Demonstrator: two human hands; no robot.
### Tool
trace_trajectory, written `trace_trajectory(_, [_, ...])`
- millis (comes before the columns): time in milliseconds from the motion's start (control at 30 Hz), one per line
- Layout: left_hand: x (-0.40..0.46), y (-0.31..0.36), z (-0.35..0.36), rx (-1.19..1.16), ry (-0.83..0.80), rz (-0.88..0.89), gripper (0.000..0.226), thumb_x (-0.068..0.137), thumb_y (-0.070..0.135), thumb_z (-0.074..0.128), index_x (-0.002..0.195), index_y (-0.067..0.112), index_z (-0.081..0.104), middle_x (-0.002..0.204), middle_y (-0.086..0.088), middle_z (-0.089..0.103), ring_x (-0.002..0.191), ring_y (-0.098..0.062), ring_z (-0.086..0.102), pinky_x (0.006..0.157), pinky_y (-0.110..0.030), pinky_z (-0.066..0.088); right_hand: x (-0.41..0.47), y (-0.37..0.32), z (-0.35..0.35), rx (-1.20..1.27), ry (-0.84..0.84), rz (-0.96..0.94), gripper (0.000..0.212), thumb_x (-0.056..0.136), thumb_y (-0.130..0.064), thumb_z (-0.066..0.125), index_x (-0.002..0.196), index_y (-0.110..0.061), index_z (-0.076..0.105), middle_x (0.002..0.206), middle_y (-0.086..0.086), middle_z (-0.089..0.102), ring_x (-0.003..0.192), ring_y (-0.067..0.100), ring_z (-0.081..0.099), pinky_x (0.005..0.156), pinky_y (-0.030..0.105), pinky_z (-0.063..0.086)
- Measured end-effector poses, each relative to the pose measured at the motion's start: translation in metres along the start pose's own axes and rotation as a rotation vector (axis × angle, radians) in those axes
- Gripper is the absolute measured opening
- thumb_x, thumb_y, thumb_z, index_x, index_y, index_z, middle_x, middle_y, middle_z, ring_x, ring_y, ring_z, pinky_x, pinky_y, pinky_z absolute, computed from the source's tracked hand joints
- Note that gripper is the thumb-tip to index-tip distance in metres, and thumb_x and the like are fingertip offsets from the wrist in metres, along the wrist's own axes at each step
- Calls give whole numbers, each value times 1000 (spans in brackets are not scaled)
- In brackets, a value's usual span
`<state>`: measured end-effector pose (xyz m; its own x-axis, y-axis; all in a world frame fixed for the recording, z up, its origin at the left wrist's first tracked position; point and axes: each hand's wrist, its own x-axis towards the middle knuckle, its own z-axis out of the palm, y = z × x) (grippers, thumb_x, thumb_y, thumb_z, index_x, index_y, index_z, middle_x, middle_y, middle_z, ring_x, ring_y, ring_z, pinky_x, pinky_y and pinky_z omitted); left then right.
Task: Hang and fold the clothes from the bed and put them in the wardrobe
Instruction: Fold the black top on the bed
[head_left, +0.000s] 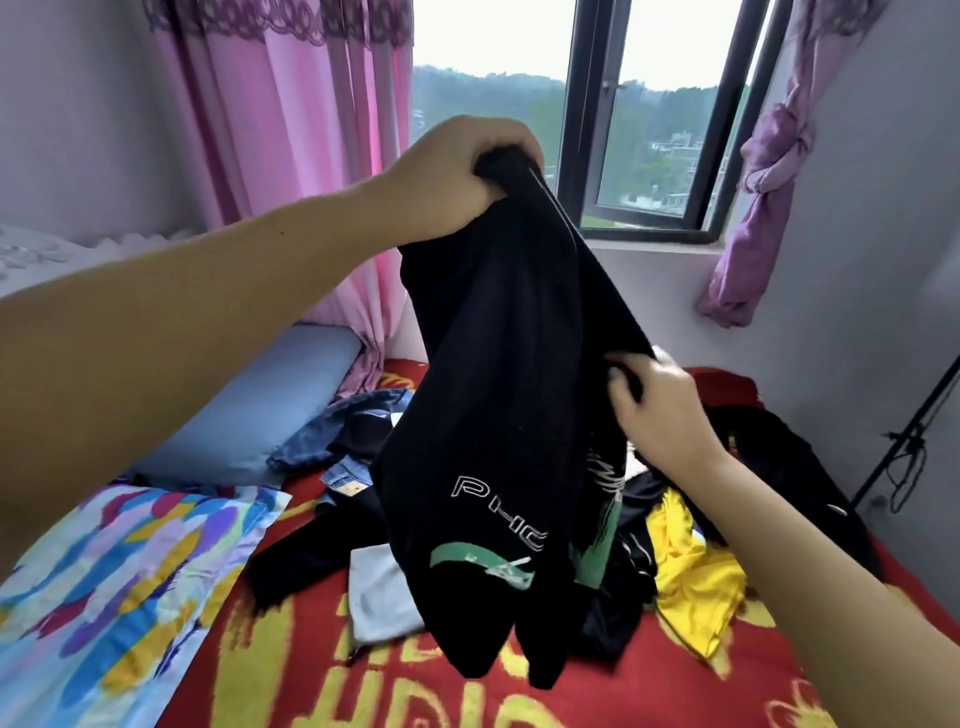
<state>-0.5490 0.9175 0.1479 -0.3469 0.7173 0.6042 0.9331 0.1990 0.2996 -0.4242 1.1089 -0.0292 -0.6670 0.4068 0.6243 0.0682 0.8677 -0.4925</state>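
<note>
From the head view, the person's left hand (457, 171) grips a bunched edge of a black garment (498, 395) high at 12 o'clock, fingers curled round the cloth, while the right hand (657, 410) pinches another edge lower at 3 o'clock. The garment hangs between them over the bed (649, 691), clear of the pile of clothes (685, 577) at 5 o'clock. It looks light, soft and limp, likely to sag and twist, so it would handle best held at the shoulder seams or hem corners and spread flat. A blue pillow (260, 410) lies at 9 o'clock, a patterned pillow (119, 582) at 8 o'clock.
</note>
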Motion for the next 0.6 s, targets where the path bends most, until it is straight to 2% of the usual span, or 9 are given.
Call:
trace_trajectory(67, [3,-6,4,25,32,-49,29,89,-2,50,106,15,65,98,6,61,91,-6,55,73,-1,38,-19,-15,9,74,-172,-30,41,91,-44,55,112,-11,69,107,5,67,101,19,63,91,22,44])
trace_trajectory(100, [4,-9,8,32,34,-63,28,89,-1,50,106,15,65,99,6,62,93,-7,54,73,-1,36,-29,-23,15,124,-274,-37,55,86,-62,49,112,-19,69,105,-8,66,98,5,61,88,14,45])
trace_trajectory(167, [4,-10,17,34,24,-75,27,88,0,51,107,14,66,99,6,62,92,-8,54,71,1,35,-42,-29,31,189,-402,-16,63,78,-77,45,113,-29,66,97,-30,58,88,-14,56,73,-2,40])
trace_trajectory(200, [3,-11,21,27,21,-76,27,88,0,52,107,14,66,98,6,62,92,-8,54,72,1,36,-45,-25,40,181,-431,12,54,79,-70,52,113,-30,66,94,-31,57,83,-14,56,67,-3,39])
trace_trajectory(267, [2,-13,23,1,44,-80,27,88,0,53,107,14,67,97,7,62,92,-8,54,70,3,35,-42,-10,50,82,-428,81,32,87,-39,63,113,-20,68,91,-18,57,78,0,56,57,0,38])
trace_trajectory(333, [2,-18,18,-34,112,-101,27,89,1,55,109,14,67,97,8,61,92,-7,53,68,5,34,-38,11,49,12,-422,182,19,89,-20,60,105,-12,68,87,-6,57,80,13,56,55,11,36])
trace_trajectory(433, [-1,-30,1,-111,138,-151,26,91,3,57,113,16,65,95,12,61,84,6,56,64,4,38,-35,37,35,144,-398,272,12,90,-15,56,82,-11,64,78,5,66,75,18,59,63,31,41])
trace_trajectory(533, [-1,-39,-12,-142,123,-167,24,92,6,57,110,20,64,91,21,58,74,23,52,61,4,39,-42,40,29,392,-245,276,23,95,-18,49,78,-21,64,68,7,63,63,11,53,59,32,44])
trace_trajectory(600, [2,-44,-19,-126,133,-173,23,92,8,58,107,23,64,90,22,58,74,23,52,62,4,39,-48,36,34,467,-143,269,24,98,-21,44,87,-13,64,71,18,61,63,11,51,59,32,42])
